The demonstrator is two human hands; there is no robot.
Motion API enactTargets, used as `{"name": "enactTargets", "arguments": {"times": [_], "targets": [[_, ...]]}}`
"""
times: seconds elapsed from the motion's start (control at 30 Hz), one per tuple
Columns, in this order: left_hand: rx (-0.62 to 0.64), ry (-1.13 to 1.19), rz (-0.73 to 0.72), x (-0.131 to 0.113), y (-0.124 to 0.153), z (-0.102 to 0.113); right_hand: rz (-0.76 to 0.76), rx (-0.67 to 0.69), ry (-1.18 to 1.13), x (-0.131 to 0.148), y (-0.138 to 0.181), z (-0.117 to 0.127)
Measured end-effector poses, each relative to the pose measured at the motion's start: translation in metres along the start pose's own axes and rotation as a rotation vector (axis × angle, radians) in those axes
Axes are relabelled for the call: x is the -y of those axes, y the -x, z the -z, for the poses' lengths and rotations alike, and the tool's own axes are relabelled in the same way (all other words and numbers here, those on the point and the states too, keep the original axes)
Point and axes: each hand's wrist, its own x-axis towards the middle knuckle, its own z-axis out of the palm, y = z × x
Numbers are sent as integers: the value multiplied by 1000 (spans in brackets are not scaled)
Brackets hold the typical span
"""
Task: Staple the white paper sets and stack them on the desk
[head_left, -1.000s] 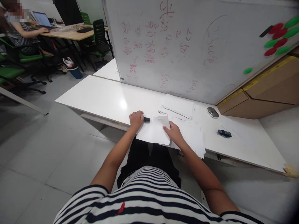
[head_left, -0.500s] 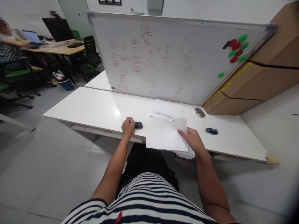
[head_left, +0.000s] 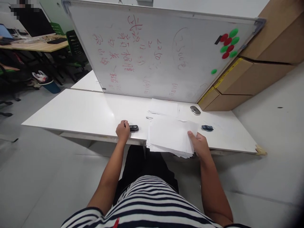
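My right hand (head_left: pixel 200 144) grips the right edge of a stack of white paper sheets (head_left: pixel 171 136) that overhangs the near edge of the white table (head_left: pixel 83 110). My left hand (head_left: pixel 123 130) rests closed at the table's front edge, its fingers against a small black device (head_left: pixel 133 128). A second pile of papers (head_left: pixel 163 107) lies further back, by the whiteboard.
A large whiteboard (head_left: pixel 154 47) with red writing and red and green magnets (head_left: pixel 227 44) leans on the table's back. A grey mouse (head_left: pixel 195 110) and a small dark object (head_left: pixel 207 128) lie to the right. Cardboard boxes (head_left: pixel 261 63) stand at the right, desks and chairs at far left.
My right hand has carried a single sheet rightward and laid it on the stack, and now grips the stack's edge. My left hand has stayed by the black device.
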Motion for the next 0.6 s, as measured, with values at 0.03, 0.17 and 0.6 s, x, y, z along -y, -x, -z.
{"name": "enactTargets", "arguments": {"times": [0.03,0.17,0.6], "targets": [[3,-4,-1,0,0,0,22,2,25,0,-1,-2],[-2,-1,-13,0,0,1,119,41,396,-5,-5,-14],[-13,-27,-33,1,0,-3,388,1,706,1,-57,-50]]}}
